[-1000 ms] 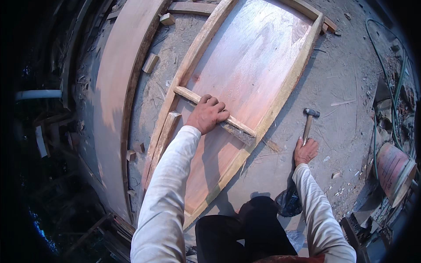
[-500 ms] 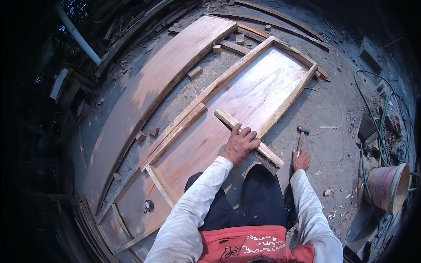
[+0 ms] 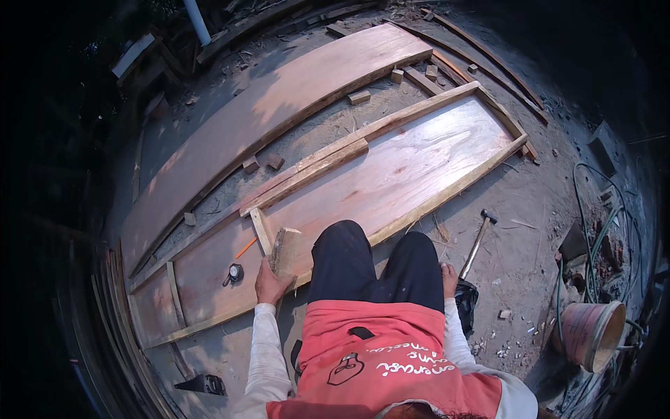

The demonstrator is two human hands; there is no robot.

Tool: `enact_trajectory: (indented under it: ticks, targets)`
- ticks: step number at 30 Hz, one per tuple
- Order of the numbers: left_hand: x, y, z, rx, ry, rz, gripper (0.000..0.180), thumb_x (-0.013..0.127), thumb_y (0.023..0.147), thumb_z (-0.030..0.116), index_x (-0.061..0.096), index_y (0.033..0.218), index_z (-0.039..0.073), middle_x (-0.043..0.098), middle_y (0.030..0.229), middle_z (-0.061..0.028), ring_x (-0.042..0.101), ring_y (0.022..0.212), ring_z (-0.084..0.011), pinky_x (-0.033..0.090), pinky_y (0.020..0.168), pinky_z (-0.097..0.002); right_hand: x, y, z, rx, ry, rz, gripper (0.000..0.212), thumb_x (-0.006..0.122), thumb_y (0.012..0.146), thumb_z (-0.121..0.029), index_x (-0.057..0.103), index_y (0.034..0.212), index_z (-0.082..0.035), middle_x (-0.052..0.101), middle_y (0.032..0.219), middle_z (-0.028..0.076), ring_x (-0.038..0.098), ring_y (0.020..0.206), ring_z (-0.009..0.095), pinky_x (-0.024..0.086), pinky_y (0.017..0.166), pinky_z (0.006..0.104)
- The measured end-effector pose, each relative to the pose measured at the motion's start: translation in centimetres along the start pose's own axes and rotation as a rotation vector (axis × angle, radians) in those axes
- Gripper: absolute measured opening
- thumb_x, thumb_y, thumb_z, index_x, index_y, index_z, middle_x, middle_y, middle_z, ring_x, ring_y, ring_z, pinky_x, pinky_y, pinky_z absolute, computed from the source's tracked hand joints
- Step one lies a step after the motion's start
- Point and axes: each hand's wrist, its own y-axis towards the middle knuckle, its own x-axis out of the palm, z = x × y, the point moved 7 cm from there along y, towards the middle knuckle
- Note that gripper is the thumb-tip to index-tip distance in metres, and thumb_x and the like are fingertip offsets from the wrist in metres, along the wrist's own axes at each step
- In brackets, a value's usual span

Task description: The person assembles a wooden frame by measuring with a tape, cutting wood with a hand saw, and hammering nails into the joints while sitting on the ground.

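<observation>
My left hand [image 3: 271,284] is closed around a short wooden batten [image 3: 287,250], tilted up at the near edge of a long wooden panel frame [image 3: 412,225]. The batten stands beside a crosspiece [image 3: 262,232] set in that frame. My right hand [image 3: 449,280] is low beside my right knee, next to the handle end of a hammer [image 3: 477,244] lying on the ground. The knee partly hides its fingers, and I cannot tell whether they touch the handle. Inside the frame lie a tape measure [image 3: 234,274] and an orange pencil-like stick [image 3: 246,248].
A second long panel [image 3: 279,105] lies beyond the frame, with several wood blocks [image 3: 359,98] between. A handsaw [image 3: 202,385] rests at the lower left. On the right are a bucket [image 3: 574,332], a green hose [image 3: 592,237] and rubble. Planks are stacked at the left [image 3: 115,321].
My left hand has carried the batten left and toward me, from across the frame's near edge to beside the crosspiece. My right hand has drawn back along the hammer handle. The view has turned.
</observation>
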Motion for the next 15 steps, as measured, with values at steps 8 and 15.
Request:
enact_trajectory:
  ticks: [8, 15]
  targets:
    - [4.1, -2.8, -5.4, -0.072, 0.013, 0.026, 0.091, 0.089, 0.060, 0.030, 0.046, 0.137, 0.007, 0.057, 0.126, -0.0217, 0.058, 0.117, -0.0416, 0.049, 0.098, -0.0474, -0.3, -2.2, -14.1, -0.306, -0.352, -0.212, 0.033, 0.064, 0.094, -0.024, 0.062, 0.119, -0.003, 0.065, 0.098, 0.017, 0.064, 0.089, 0.030, 0.051, 0.078, 0.0414]
    - [3.8, 1.5, -1.5, 0.066, 0.009, 0.006, 0.091, 0.086, 0.060, 0.027, 0.051, 0.142, 0.008, 0.056, 0.123, -0.0200, 0.058, 0.114, -0.0403, 0.049, 0.097, -0.0459, 4.0, -10.1, -26.3, -0.745, -0.677, -0.323, 0.042, 0.070, 0.090, -0.028, 0.059, 0.124, -0.005, 0.056, 0.116, 0.017, 0.056, 0.107, 0.039, 0.047, 0.092, 0.0473]
